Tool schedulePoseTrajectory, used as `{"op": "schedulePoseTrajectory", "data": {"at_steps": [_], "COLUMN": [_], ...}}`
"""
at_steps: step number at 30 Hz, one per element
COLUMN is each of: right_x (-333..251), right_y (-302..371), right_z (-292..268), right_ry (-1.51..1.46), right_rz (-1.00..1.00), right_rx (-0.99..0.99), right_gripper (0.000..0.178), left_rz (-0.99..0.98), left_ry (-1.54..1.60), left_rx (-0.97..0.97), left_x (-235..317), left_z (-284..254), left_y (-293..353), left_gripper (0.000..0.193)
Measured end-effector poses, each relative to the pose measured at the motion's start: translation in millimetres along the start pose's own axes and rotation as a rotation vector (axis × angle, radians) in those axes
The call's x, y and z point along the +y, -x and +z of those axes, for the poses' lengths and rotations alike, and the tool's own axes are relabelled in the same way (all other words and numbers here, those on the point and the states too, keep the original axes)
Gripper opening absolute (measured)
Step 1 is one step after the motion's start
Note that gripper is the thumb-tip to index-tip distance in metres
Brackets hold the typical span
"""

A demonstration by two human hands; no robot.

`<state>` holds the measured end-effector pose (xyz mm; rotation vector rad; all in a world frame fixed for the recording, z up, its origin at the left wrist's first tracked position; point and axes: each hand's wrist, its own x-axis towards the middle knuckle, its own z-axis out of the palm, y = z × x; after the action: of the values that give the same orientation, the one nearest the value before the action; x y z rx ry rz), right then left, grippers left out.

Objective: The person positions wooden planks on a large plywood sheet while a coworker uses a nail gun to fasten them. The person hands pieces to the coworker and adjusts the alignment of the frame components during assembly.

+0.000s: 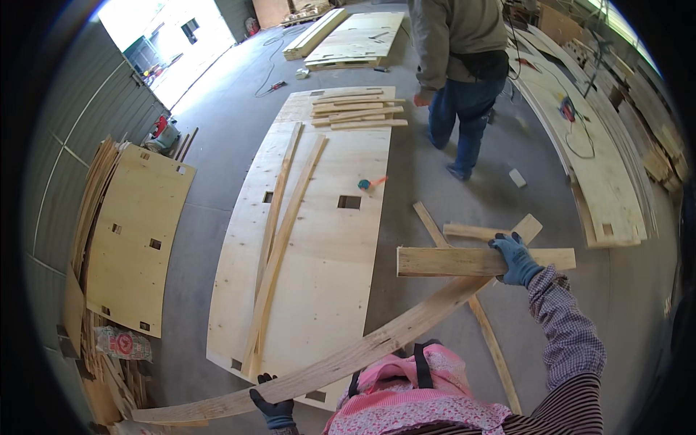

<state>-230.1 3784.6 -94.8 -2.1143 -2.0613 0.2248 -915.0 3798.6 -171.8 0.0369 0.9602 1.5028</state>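
My right hand (516, 261), in a blue-grey work glove, is closed over a short wooden board (442, 262) held crosswise. Beneath it a long wooden board (362, 354) slants from lower left to upper right; whether the right hand also grips this one I cannot tell. My left hand (274, 407), gloved dark, is wrapped round the long board near its lower left end. Beyond that hand lies a large plywood panel (326, 290) with square cutouts, carrying two long wood strips (296, 210) and a pile of shorter strips (359, 109).
Loose boards (493, 348) lie on the floor under my right arm. A person (464, 80) stands beyond, back turned. A green tape measure (365, 184) rests on the panel. More plywood leans left (138, 239); a sheet stack (602, 159) stands right, with a cabled tool (568, 109) on top.
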Motion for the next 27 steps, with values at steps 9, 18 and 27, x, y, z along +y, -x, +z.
{"op": "schedulePoseTrajectory", "data": {"at_steps": [9,18,27], "right_x": [185.1,276.2,384.4], "right_y": [-173.4,-405.9,-667.6], "right_z": [-30.0,-61.8,-65.4], "right_ry": [0.025,-0.006,-0.045], "right_rz": [-0.011,-0.573,-0.755], "right_rx": [-0.087,-0.034,-0.158], "right_gripper": [0.074,0.068,0.062], "left_rz": [0.231,0.186,0.051], "left_ry": [0.062,0.081,0.322], "left_rx": [0.003,0.126,0.324], "left_x": [-158.7,-247.9,-432.3], "left_z": [197.4,325.3,452.3], "left_y": [-29.9,-101.4,-165.4], "left_gripper": [0.051,0.052,0.066]}}
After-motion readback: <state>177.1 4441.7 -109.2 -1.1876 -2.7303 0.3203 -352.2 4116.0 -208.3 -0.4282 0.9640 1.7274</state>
